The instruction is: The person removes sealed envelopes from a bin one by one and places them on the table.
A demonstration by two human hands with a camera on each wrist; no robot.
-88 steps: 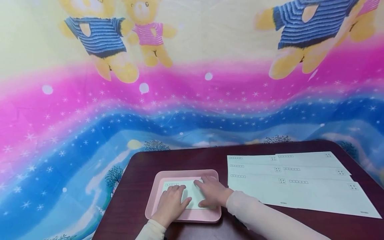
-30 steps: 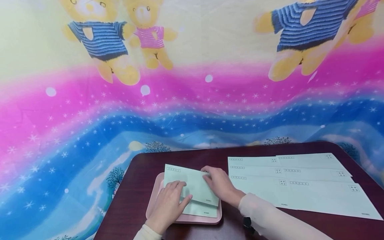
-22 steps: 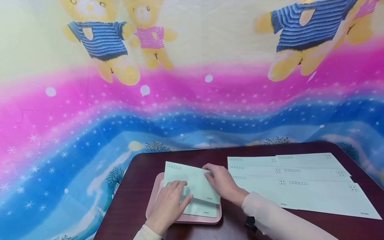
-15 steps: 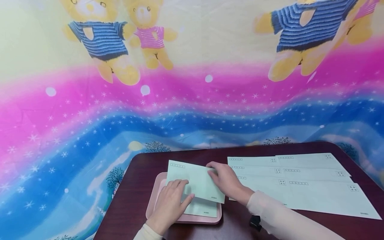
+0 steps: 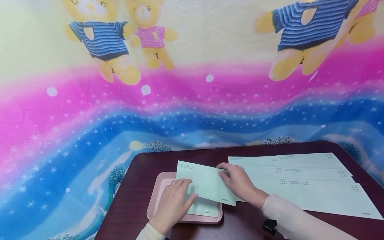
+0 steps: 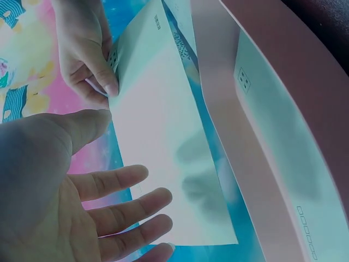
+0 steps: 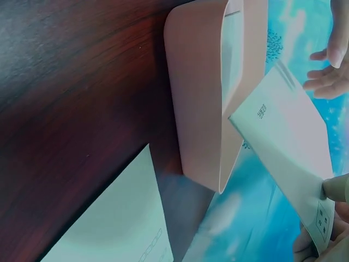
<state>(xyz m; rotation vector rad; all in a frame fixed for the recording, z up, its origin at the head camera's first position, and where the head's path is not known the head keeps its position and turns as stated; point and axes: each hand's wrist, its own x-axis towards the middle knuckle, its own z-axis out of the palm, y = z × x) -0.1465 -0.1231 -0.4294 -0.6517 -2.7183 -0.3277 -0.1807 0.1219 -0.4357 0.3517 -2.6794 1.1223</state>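
Note:
A pale green envelope (image 5: 201,180) hangs tilted above the pink tray (image 5: 153,196). My right hand (image 5: 240,181) pinches it at its upper right corner; in the right wrist view the thumb (image 7: 335,188) lies on it near the printed stamp box. My left hand (image 5: 172,203) is over the tray's left side with fingers spread, close beside the envelope. In the left wrist view the left fingers (image 6: 131,226) are extended and curl round nothing. Another envelope (image 5: 202,209) lies inside the tray, partly hidden under the raised one.
Several similar envelopes (image 5: 330,196) lie in two overlapping columns on the right of the dark wooden table (image 5: 207,160). A cloth backdrop with printed bears (image 5: 103,40) hangs behind the table. A black band (image 5: 270,226) shows at the right wrist.
My right hand has taken an envelope up from the tray and carried it rightward, toward the laid-out envelopes. My left hand stays over the tray, shifted slightly right.

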